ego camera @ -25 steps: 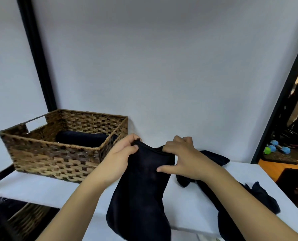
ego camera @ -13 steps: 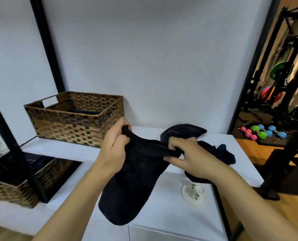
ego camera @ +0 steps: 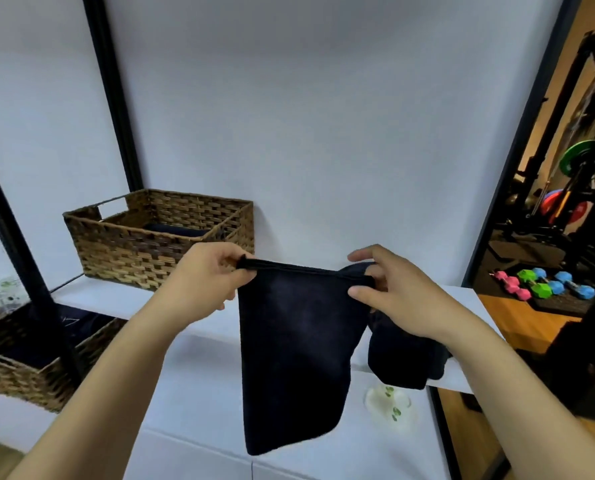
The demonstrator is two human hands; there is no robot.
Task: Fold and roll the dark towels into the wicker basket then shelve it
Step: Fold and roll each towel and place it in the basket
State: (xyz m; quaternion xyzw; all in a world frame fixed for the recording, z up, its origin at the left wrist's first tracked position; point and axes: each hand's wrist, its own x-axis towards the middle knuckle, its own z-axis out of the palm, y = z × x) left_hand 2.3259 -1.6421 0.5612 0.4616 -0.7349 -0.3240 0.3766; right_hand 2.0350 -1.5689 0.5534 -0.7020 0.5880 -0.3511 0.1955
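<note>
Towel (ego camera: 299, 358) lengthwise downward, seemingly doubled

Only 1 camera, worn on the head. It looks forward and down, very close above the left hand (ego camera: 207, 278) and right hand (ego camera: 398, 294).

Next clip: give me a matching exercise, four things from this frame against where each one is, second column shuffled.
Things:
1. dark towel held up
2. woven wicker basket on the upper shelf
3. second wicker basket
4. coloured dumbbells

Places:
A. floor at the right
B. lower shelf at the left
C. between left hand and right hand
D. against the wall

Pairs: 1-C, 2-D, 3-B, 4-A
</note>
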